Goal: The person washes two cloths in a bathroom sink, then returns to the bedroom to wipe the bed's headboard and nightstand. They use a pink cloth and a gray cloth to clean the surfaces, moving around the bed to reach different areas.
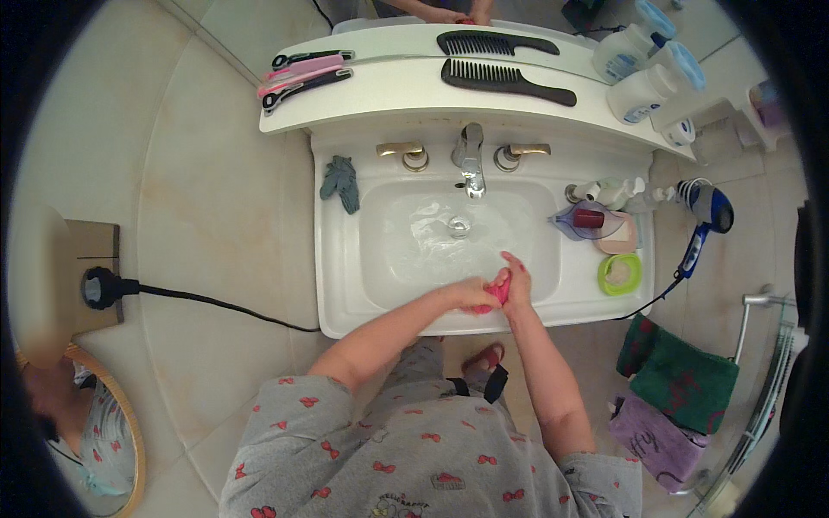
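A small bright pink wet-looking item (pixel 500 289), perhaps a cloth, is bunched between my two hands over the front rim of the white washbasin (pixel 337 285). My left hand (pixel 471 294), slightly blurred, closes on it from the left. From the other side my right hand (pixel 518 281) grips it, with some fingers pointing up toward the tap. Most of the pink item is hidden by my fingers. Rippled water (pixel 421 236) covers the basin floor around the metal drain stopper (pixel 459 226). Above it stands a chrome faucet (pixel 473 162) with two lever handles.
A crumpled grey-green cloth (pixel 340 184) lies on the basin's left ledge. Pump bottles (pixel 618 192) and a lime-green dish (pixel 620 274) line the right ledge. Black comb (pixel 508 83) and razors (pixel 304 87) rest on the shelf. A blue hair dryer (pixel 703 220) hangs right, near towels (pixel 686 382).
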Tool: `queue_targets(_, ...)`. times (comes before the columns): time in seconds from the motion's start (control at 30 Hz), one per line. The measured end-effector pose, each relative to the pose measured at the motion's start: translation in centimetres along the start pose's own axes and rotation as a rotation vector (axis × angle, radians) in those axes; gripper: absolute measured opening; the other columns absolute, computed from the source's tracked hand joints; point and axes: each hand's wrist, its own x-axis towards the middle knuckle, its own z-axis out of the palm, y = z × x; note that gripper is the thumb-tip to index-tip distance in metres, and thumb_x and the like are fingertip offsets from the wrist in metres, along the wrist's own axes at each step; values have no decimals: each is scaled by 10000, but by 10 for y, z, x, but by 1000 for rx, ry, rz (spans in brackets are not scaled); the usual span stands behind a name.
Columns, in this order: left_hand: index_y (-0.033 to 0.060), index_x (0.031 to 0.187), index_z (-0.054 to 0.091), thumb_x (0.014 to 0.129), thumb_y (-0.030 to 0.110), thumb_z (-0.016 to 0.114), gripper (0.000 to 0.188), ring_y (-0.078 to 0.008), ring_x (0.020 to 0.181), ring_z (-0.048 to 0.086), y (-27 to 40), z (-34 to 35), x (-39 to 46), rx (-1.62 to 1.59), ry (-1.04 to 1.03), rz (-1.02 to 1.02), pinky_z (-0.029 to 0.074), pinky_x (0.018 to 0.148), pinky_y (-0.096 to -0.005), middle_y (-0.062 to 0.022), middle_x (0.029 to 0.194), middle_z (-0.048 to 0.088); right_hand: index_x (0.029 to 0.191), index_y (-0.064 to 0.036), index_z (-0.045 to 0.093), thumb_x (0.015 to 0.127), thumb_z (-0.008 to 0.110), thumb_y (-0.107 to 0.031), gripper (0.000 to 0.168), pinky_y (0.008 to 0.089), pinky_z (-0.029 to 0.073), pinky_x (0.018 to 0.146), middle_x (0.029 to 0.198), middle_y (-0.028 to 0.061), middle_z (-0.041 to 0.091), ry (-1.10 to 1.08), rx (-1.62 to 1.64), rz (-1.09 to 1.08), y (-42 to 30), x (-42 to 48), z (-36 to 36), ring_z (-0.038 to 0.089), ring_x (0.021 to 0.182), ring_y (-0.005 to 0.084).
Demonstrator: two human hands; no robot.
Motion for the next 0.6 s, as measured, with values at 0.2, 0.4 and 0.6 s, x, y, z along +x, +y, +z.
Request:
queue_targets(0.2,124,1251,564,658,409,808,701,-307,1055,581,27,-136,-50,1087,1159,323,451,903,-461,-131,1133,612,1206,-69,536,959,555,-236,299,308,452,524,610,-23,447,4,95,30,-35,-38,-73,455,522,118)
queue_targets(0.4,62,1113,575,805,231,665,363,-359,1136,534,-71,-243,-125,1334,1256,137,453,904,-460,-208,1267,527,1113,-93,600,967,558,-262,228,341,465,524,605,-3,465,106,135,14,-14,-141,-202,458,504,130)
queue_targets(0.6,51,811,605,710,27,614,104,-281,767,593,-46,-123,-135,870,1175,315,476,712,-385,-137,824,615,1075,-89,602,940,600,-225,191,354,472,515,623,22,506,376,458,-125,83,-287,-403,487,499,146)
